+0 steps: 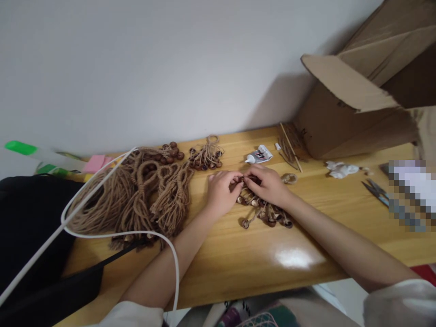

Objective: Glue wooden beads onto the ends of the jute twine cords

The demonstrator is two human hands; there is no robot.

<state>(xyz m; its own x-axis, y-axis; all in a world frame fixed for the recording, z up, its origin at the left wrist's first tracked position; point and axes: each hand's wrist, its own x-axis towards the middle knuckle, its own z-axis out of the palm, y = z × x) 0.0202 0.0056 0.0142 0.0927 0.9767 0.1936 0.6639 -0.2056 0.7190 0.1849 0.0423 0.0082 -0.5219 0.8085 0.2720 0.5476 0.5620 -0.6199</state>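
At the middle of the wooden table, my left hand (pixel 223 190) and my right hand (pixel 267 185) meet, fingertips pinched together on a small brown nut shell. More brown shells on twine (pixel 269 215) lie spread below and beneath my right hand, some showing hollow, pale insides. A twine loop (pixel 289 178) pokes out beyond the right hand's wrist. Behind my hands lies a glue tube (pixel 259 155), its white nozzle pointing left. A small white cap (pixel 278 146) rests to its right. Another bundle of shells on twine (pixel 206 156) sits just behind my left hand.
Coiled and knotted brown cord (pixel 136 195) fills the left side, crossed by a white cable (pixel 119 235). A black bag (pixel 30 227) stands at far left. Thin sticks (pixel 289 147), crumpled tissue (pixel 340 169), scissors (pixel 378 193) and an open cardboard box (pixel 354 113) occupy the right.
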